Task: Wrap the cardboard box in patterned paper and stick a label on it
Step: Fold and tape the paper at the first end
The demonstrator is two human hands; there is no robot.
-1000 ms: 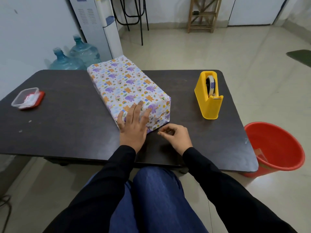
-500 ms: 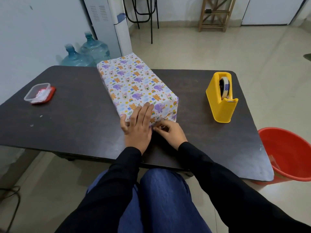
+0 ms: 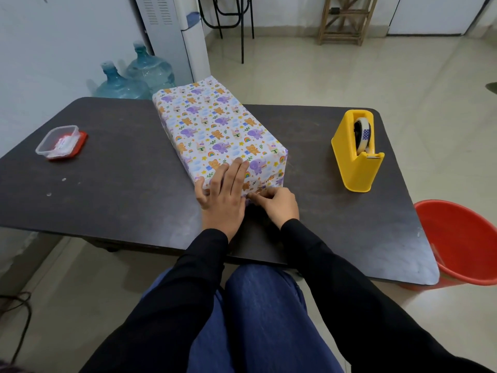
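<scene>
Wrapped box (image 3: 215, 130) flat on the bench (image 3: 121, 184)
Animal-print patterned paper (image 3: 204, 114) covers it; its near end lies under the left grip (image 3: 223, 195), pinched by the right grip (image 3: 277, 205).

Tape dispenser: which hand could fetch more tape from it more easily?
Right, probably. The yellow tape dispenser stands nearer the right hand, to the right of the wrapped box. The left hand lies flat on that box, steadying it.

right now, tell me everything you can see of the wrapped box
The wrapped box is a long rectangular block fully covered in white paper printed with purple elephants, orange bears, rainbows and stars; no label shows. It lies flat on the dark table, at a slant, far end near the table's back edge. The left hand presses flat on its near top edge; the right hand pinches the paper at its near end.
</scene>
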